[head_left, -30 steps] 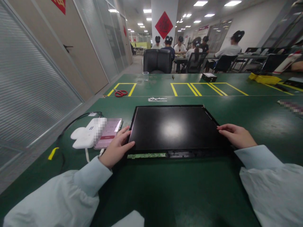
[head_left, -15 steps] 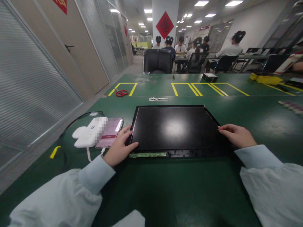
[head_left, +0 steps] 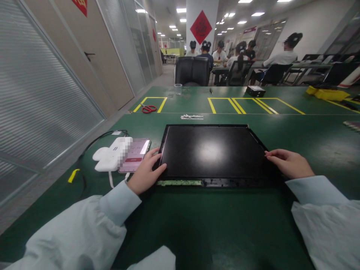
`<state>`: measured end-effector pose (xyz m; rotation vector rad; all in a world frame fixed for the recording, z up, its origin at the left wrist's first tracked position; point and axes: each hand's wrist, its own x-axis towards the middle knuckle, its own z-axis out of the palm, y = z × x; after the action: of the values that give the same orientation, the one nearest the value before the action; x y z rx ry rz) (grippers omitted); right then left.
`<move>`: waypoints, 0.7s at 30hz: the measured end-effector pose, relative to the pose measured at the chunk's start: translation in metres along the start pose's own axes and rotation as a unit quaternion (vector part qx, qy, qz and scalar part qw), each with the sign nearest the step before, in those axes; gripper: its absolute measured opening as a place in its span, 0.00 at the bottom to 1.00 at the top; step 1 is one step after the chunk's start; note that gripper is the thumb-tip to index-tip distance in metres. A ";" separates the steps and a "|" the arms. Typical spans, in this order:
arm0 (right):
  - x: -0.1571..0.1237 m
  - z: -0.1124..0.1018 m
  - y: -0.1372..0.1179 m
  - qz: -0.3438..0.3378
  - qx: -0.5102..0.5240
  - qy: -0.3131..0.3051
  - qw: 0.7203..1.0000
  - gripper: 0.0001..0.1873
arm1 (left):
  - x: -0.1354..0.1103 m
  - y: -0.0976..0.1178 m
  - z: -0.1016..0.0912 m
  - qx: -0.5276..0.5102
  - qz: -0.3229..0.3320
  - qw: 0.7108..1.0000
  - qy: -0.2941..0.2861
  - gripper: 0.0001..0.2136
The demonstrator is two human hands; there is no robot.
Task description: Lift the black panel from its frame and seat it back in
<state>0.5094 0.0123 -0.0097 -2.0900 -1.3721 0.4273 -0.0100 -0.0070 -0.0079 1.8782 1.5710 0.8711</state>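
Note:
A black display panel (head_left: 191,150) lies flat on the green table in front of me, with a narrow green circuit board (head_left: 180,183) along its near edge. My left hand (head_left: 146,170) rests at the panel's left edge, fingers spread and thumb by the near left corner. At the right edge my right hand (head_left: 291,163) has thumb and forefinger pinched together by the frame. Whether they grip the rim or some small piece there is too fine to see.
Left of the panel are a phone (head_left: 136,155), a white device (head_left: 111,153) and a black cable (head_left: 92,141). Beyond it lie white scraps (head_left: 191,117), red-handled scissors (head_left: 149,108), a clear cup (head_left: 178,89) and a black box (head_left: 255,91). People sit farther back.
The whole view has shifted slightly, with everything appearing a little farther right. Both hands keep almost the same places on the panel's edges.

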 end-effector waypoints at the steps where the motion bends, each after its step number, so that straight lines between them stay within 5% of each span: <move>1: 0.000 0.000 0.000 0.003 -0.002 -0.001 1.000 0.15 | 0.000 0.000 0.000 -0.006 -0.003 1.000 0.000 0.20; 8: 0.000 0.000 -0.001 0.008 -0.001 0.002 1.000 0.16 | 0.002 -0.002 0.001 -0.039 -0.005 0.999 0.010 0.17; 21: 0.001 0.001 0.000 0.015 -0.004 0.003 1.000 0.22 | 0.002 -0.009 0.002 0.065 0.030 0.997 -0.018 0.23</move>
<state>0.5089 0.0139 -0.0102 -2.1197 -1.3422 0.4273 -0.0137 -0.0035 -0.0154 2.0293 1.5911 0.7734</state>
